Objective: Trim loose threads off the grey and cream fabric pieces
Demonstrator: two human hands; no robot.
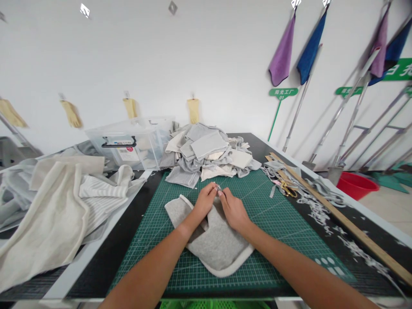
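A grey fabric piece with a pale edge lies on the green cutting mat, partly raised and folded. Both my hands meet at its far end, fingertips nearly touching. My left hand pinches the fabric from the left, and my right hand pinches it from the right. Between the fingertips shows a small greyish bit, too small to tell whether it is cloth or something else. Beyond the hands rises a heap of grey and cream fabric pieces.
Cream and striped fabric is piled at the left, by a clear plastic box. On the right lie a long wooden strip, scissors and white scraps. A red bucket stands beyond the table.
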